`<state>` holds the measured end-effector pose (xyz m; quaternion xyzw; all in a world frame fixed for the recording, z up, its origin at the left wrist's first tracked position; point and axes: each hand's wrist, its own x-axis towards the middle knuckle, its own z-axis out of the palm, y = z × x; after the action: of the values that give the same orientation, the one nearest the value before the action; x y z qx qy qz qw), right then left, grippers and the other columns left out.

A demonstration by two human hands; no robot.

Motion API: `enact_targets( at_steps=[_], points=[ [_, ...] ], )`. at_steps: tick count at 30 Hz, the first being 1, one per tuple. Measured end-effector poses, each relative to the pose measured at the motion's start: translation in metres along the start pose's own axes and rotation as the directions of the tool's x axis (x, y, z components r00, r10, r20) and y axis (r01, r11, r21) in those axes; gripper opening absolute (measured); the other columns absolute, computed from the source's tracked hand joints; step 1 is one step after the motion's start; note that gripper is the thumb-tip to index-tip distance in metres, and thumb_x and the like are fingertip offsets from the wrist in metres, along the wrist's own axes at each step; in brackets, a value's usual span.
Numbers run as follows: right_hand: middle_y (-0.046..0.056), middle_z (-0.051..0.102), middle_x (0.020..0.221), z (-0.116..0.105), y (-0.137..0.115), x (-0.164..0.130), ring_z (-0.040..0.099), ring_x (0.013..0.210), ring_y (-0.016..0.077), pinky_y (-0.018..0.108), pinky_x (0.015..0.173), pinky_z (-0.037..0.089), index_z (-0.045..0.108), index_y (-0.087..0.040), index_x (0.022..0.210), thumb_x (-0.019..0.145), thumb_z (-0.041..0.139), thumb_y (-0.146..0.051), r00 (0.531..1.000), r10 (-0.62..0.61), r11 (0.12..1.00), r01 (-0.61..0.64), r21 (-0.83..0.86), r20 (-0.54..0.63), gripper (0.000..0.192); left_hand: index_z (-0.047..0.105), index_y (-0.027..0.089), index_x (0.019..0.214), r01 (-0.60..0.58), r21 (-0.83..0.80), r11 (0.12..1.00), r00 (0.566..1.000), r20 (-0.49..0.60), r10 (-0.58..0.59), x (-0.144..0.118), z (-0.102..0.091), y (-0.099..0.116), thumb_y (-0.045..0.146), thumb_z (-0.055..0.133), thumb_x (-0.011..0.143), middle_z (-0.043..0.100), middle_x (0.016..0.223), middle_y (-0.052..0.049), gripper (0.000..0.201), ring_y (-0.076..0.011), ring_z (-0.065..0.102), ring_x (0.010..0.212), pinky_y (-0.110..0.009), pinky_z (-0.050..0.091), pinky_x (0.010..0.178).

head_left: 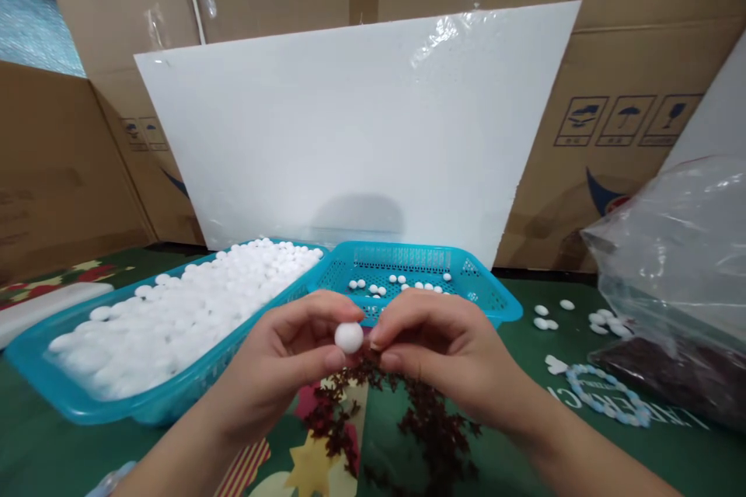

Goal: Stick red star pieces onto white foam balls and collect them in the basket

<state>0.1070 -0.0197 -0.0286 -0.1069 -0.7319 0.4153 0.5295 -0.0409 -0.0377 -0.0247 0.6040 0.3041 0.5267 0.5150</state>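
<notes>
Pinching 1 small white round bead point(348, 337), left hand point(280, 361) and right hand point(446, 349) close their fingers upon it above dark red star-shaped sequins point(420, 411); a steady, light grip seems advisable.

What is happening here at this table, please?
A person holds one small white ball between the fingertips of the left hand and the right hand, above a scatter of small dark red star shapes on the green tablecloth. To the left, a blue basket is heaped with white balls; a second blue basket behind the hands holds only a few. A clear plastic bag lies at the right.
</notes>
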Motion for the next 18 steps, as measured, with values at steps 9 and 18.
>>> enact_targets(
  at_steps=[9,18],
  points=[
    [-0.005,0.055,0.06,0.003,-0.004,-0.002,0.053,0.057,0.0044,0.012,0.053,0.044,0.058,-0.023,0.062,0.056,0.052,-0.002,0.999,0.042,0.99,-0.039,0.133,-0.021,0.023,0.062,0.023,0.057,0.086,-0.17,0.982,0.956,-0.264,-0.129,-0.007,0.015,0.006,0.014,0.063,0.047,0.061,0.057,0.004,0.014,-0.008,0.052,0.057,-0.011,0.041,0.051],
    [-0.003,0.056,0.062,0.007,-0.005,-0.004,0.054,0.062,0.007,0.016,0.056,0.045,0.056,-0.022,0.063,0.059,0.051,-0.003,1.0,-0.013,0.996,0.013,0.087,-0.001,0.02,0.061,0.022,0.057,-0.065,-0.201,0.977,0.985,-0.171,0.03,-0.006,0.009,-0.001,0.015,0.067,0.042,0.059,0.067,0.004,0.016,-0.0082,0.053,0.055,-0.012,0.044,0.05]
  ],
)
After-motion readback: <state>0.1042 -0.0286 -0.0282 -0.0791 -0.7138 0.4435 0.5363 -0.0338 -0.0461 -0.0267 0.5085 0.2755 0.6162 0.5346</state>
